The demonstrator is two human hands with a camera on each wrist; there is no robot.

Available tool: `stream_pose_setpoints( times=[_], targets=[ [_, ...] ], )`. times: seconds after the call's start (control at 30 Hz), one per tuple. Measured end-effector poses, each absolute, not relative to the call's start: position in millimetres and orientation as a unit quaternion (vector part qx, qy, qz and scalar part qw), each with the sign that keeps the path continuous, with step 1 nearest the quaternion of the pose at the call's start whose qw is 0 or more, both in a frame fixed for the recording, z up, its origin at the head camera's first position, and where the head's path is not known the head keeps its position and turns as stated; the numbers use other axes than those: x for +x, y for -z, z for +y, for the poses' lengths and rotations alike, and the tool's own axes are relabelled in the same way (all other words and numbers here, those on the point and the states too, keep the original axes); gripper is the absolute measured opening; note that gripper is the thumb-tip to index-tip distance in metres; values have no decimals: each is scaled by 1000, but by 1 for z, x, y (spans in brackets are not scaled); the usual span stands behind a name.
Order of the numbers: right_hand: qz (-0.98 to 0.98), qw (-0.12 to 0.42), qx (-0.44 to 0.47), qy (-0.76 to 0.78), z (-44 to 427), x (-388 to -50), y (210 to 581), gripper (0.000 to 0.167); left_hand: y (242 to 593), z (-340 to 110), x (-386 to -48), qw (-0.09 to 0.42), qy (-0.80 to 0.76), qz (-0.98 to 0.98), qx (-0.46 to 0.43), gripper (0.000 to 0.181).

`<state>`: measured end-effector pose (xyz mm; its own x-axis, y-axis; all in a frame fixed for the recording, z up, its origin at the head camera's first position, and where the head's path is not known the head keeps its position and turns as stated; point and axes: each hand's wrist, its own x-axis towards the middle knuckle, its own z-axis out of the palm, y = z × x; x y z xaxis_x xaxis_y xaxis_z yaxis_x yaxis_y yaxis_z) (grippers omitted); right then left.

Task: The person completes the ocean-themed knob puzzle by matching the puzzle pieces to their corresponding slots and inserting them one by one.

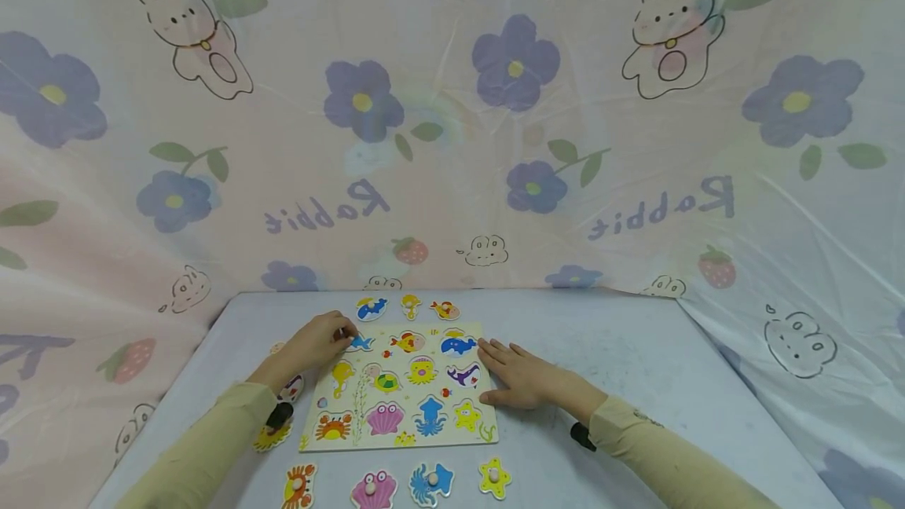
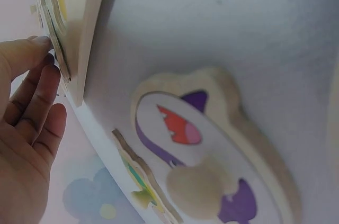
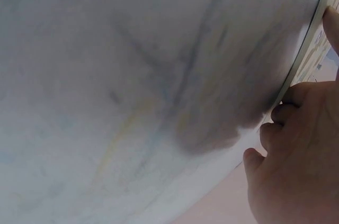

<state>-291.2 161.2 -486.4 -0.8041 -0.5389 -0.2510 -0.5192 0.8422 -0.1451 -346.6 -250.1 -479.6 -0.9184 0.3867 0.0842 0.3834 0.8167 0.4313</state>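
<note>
A wooden puzzle board (image 1: 417, 440) with sea-animal pictures lies on the table. My left hand (image 1: 321, 342) is at its upper left corner, thumb and fingertips pinching a blue fish piece (image 1: 362, 342). The left wrist view shows the left hand (image 2: 32, 107) holding that thin piece (image 2: 54, 36) against the board's face; its knob is hidden by the fingers. Against the board's right edge rests my right hand (image 1: 530, 377), fingers extended and spread, beside the whale pictures. In the right wrist view the right hand (image 3: 302, 144) touches the board's edge (image 3: 304, 57).
Above the board lie a whale piece (image 1: 371, 308), a seahorse piece (image 1: 411, 305) and a fish piece (image 1: 445, 309). Below are a crab (image 1: 300, 485), shell (image 1: 374, 488), squid (image 1: 430, 484) and starfish (image 1: 494, 478). A purple-and-white piece (image 2: 198, 134) lies left of the board.
</note>
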Motion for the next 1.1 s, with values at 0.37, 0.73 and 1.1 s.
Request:
stream_pose_setpoints(
  times=[0.37, 0.73, 1.1],
  targets=[
    [948, 142, -284, 34, 162, -291, 489, 93, 481, -248, -345, 4, -228, 953, 198, 8],
    [949, 140, -282, 33, 161, -290, 488, 92, 480, -248, -346, 2, -217, 957, 193, 8],
    [946, 144, -287, 45, 161, -289, 482, 92, 481, -246, -348, 5, -222, 958, 184, 8]
  ],
)
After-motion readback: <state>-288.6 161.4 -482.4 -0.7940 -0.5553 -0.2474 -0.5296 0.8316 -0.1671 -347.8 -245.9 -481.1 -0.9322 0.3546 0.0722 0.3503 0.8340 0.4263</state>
